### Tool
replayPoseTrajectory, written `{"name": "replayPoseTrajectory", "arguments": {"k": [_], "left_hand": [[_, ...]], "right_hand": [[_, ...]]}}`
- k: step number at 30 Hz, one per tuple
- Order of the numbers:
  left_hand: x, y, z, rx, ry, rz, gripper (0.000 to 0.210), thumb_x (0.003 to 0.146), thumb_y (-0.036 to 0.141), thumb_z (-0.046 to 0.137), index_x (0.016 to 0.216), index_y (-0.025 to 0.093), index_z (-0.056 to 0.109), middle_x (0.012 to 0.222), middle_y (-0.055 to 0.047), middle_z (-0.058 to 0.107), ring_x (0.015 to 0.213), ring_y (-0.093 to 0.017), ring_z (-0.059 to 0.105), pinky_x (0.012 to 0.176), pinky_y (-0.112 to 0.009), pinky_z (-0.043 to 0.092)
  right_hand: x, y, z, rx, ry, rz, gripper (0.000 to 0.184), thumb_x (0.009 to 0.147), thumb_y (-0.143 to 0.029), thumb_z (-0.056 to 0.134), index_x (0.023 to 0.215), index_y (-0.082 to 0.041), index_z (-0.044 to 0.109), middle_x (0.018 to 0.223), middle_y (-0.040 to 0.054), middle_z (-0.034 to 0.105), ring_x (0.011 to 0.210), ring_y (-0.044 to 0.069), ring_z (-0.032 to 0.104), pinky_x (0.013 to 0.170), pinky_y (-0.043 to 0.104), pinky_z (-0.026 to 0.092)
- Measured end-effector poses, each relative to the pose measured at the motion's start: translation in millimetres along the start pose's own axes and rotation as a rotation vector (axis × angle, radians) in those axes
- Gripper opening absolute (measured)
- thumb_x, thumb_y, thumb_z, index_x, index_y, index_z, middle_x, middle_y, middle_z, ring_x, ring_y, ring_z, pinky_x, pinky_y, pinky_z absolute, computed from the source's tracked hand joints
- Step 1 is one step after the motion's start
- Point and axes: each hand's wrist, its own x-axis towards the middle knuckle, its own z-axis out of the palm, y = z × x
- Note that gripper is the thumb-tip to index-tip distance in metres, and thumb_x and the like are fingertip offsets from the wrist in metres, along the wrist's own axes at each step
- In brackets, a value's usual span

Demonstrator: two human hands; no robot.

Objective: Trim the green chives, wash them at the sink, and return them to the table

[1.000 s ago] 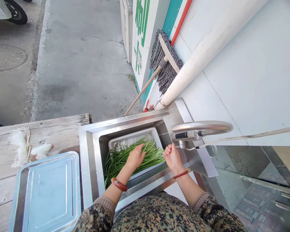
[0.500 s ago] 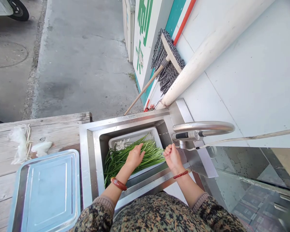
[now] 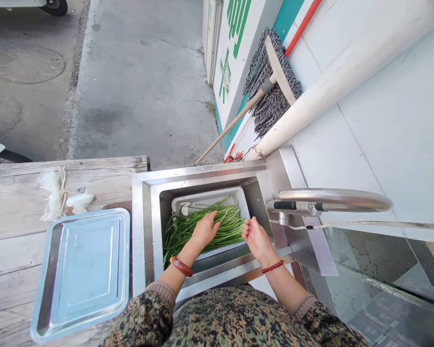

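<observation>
Long green garlic chives [image 3: 188, 233] lie in a heap in a white plastic tub [image 3: 243, 198] inside the steel sink [image 3: 142, 241]. Over the middle of the heap is my left hand [image 3: 204, 231], its fingers stretched out and the thumb apart. It is on or just above the stalks; I cannot tell which. My right hand [image 3: 256, 239] is at the tub's right edge, beside the pale stalk ends. Its fingers are curled in, and whatever they may hold is hidden. A small white patch shows at the tub's far left corner.
A steel faucet [image 3: 296, 207] arches over the sink's right side. To the left, a blue-filmed metal tray [image 3: 90, 265] lies on a wooden table [image 3: 10, 202] near crumpled plastic [image 3: 52, 193]. A mop [image 3: 244, 111] leans against the wall beyond a white pipe [image 3: 332, 82].
The view has shifted, so the sink appears farther right. My right hand has moved slightly left towards the stalk ends. My left hand stays over the chives. Less white shows in the tub.
</observation>
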Motion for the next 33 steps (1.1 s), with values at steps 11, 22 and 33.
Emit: {"name": "replayPoseTrajectory", "arguments": {"k": [11, 22, 33], "left_hand": [[24.3, -38.5, -2.1, 0.146, -0.006, -0.146, 0.043, 0.093, 0.018, 0.048, 0.136, 0.01, 0.052, 0.129, -0.019, 0.063, 0.119, -0.028, 0.06, 0.102, -0.043, 0.047], [35.1, -47.9, 52.9, 0.368, -0.407, -0.137, 0.046, 0.093, 0.039, 0.053, 0.133, 0.015, 0.057, 0.129, -0.019, 0.064, 0.12, -0.034, 0.06, 0.102, -0.047, 0.044], [69.1, -54.9, 10.7, 0.449, -0.141, -0.24, 0.041, 0.098, 0.032, 0.04, 0.132, 0.015, 0.056, 0.137, -0.019, 0.056, 0.125, -0.034, 0.053, 0.104, -0.047, 0.04]], "right_hand": [[128.2, 36.5, -4.2, -1.126, -0.154, -0.302, 0.032, 0.092, -0.046, 0.049, 0.099, -0.024, 0.072, 0.11, 0.0075, 0.074, 0.107, 0.024, 0.066, 0.098, 0.042, 0.048], [144.1, 83.6, -15.3, -2.149, -0.598, -0.259, 0.042, 0.102, -0.046, 0.037, 0.128, -0.025, 0.062, 0.129, 0.0094, 0.066, 0.118, 0.03, 0.058, 0.097, 0.044, 0.042], [184.1, 53.7, 15.2, -2.087, -0.48, -0.447, 0.048, 0.103, -0.043, 0.037, 0.144, -0.023, 0.049, 0.144, 0.0101, 0.056, 0.132, 0.032, 0.048, 0.108, 0.047, 0.035]]}}
